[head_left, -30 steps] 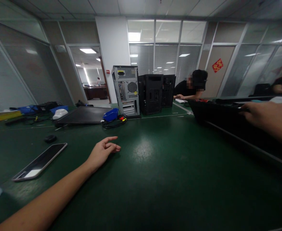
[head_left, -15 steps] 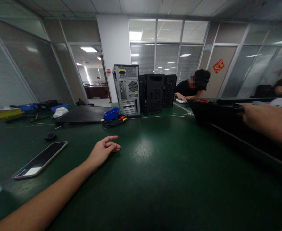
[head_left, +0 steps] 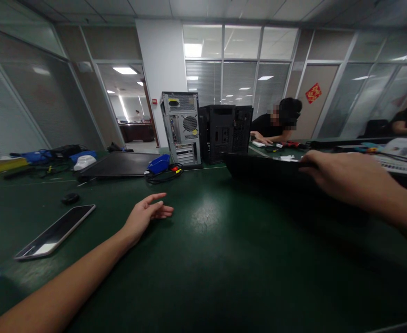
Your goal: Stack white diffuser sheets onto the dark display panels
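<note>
My right hand grips the upper edge of a thin black panel, which looks like a computer case side panel. The panel is tilted over the right part of the green table, and its lower outline is lost in the dark. Left of centre, my left hand rests at the tabletop with its fingers loosely spread and nothing in them. A phone lies to the left of that forearm, a small round black object just behind it.
Computer towers, one grey and black ones, stand at the back. Left of them lie a flat black panel, a blue connector with cables, and blue and yellow items. A person leans on the table behind right.
My right hand has swung the black panel leftward, in over the table. My left hand has stayed nearly in place.
</note>
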`<state>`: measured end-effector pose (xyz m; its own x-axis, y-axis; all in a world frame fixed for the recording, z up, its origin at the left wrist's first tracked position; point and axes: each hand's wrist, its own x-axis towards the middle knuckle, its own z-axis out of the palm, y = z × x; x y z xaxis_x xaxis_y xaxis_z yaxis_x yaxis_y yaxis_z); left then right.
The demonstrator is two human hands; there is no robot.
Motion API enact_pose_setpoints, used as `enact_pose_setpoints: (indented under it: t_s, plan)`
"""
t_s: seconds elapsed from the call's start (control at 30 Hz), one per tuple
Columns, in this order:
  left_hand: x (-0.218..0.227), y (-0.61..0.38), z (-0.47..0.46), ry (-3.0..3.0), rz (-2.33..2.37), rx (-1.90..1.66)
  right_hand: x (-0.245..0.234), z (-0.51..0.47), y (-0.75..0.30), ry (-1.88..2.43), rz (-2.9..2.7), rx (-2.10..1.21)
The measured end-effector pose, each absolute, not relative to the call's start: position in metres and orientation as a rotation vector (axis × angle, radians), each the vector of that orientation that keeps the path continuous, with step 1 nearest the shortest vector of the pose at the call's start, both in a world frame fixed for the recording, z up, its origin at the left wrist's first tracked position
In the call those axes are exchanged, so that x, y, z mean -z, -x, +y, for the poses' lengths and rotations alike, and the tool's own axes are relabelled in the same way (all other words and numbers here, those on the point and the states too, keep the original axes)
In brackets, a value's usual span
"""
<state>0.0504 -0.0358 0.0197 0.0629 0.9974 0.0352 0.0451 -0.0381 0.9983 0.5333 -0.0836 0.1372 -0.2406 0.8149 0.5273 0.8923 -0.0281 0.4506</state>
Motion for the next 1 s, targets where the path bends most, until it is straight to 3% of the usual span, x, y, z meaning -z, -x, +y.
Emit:
enact_pose_setpoints:
  t_s: [0.17, 0.37, 0.63, 0.83, 0.93, 1.0]
  plan:
    - [-0.022, -0.045, -0.031, -1.103, 1.084, -1.189, -0.112, -0.094, -0.478, 1.561, -2.270, 0.928]
    - [-0.031, -0.037, -0.031, -0.855, 1.068, -1.232, -0.069, -0.092, -0.419, 1.253, -2.423, 0.430]
    - [-0.028, -0.033, -0.024, -0.869, 1.463, -1.286, -0.017, -0.074, -0.386, 0.917, -2.582, 0.140]
    - [-0.026, -0.037, -0.024, -0.863, 1.444, -1.285, -0.038, -0.072, -0.391, 0.857, -2.826, -0.106]
    - [-0.024, -0.037, -0.023, -0.879, 1.467, -1.289, -0.058, -0.054, -0.414, 1.037, -2.819, -0.280]
    - [-0.023, -0.037, -0.022, -0.907, 1.495, -1.298, -0.063, -0.029, -0.443, 1.229, -2.717, -0.212]
